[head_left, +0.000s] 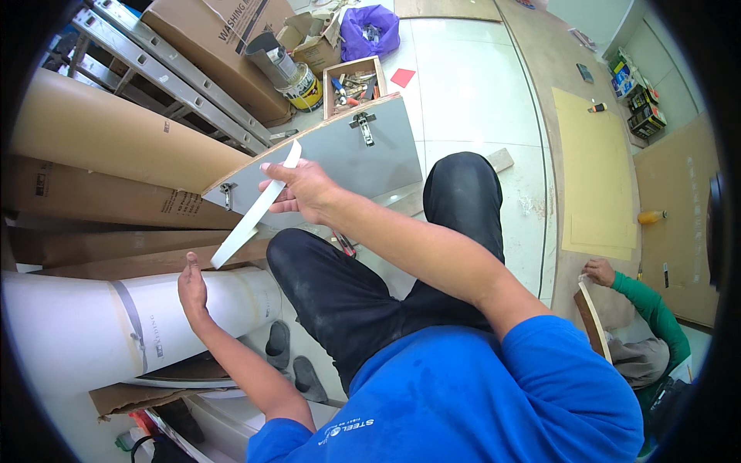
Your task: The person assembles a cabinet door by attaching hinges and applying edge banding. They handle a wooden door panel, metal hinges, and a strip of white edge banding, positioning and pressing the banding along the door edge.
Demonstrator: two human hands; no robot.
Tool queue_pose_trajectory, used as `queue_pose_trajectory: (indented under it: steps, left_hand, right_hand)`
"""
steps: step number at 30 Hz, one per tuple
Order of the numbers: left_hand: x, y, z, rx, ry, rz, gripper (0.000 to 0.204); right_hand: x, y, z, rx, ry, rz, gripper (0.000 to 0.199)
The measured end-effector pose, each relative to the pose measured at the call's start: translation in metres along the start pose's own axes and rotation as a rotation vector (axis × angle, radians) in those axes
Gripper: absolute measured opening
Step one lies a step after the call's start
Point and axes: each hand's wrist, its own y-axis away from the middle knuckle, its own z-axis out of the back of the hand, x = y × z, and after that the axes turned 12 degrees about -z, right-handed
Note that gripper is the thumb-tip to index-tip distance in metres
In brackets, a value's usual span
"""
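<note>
your right hand [302, 189] is closed around a long white strip [255, 212], pinching it near its upper end: the thumb lies across the near face and the fingers curl behind, so the top of the strip pokes up just past your fingertips while the rest slants down and to the left, hanging free. its lower end stops just above your left hand [192, 289], close to the thumb, though you cannot tell whether the two actually touch. your left hand is open, fingers held together and extended, the palm laid flat against a big white roll [85, 332] that lies on its side, gripping nothing. right behind the strip stands a grey cabinet door [347, 158] with a wood-coloured edge, tilted, with one metal hinge [363, 127] near its top edge and another hinge [227, 194] by its left corner, just beside the strip. your black-trousered knee [463, 181] rises to the right of the door. beyond the door sits a wooden tool box [353, 83] on the tiled floor. at lower right, another person's hand [598, 270] in a green sleeve holds a curved board.
</note>
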Motion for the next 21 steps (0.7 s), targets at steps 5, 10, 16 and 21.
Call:
queue_pose_trajectory:
  steps: [5,10,16,21]
  left_hand:
    - [-0.086,0.041,-0.019,-0.142,0.082,-0.926,0.056]
    - [-0.161,0.046,-0.058,-0.198,-0.118,-1.07,0.06]
    - [-0.186,0.014,-0.095,-0.097,0.179,-1.171,0.048]
    - [-0.184,-0.014,-0.104,0.097,0.239,-1.153,0.048]
  right_hand:
    - [-0.018,-0.006,-0.012,-0.068,-0.006,0.091,0.043]
    - [0.004,0.004,0.001,-0.096,-0.166,0.18,0.042]
    - [0.036,0.019,0.026,-0.193,-0.143,0.255,0.046]
    - [0.043,0.023,0.041,-0.308,0.133,0.462,0.053]
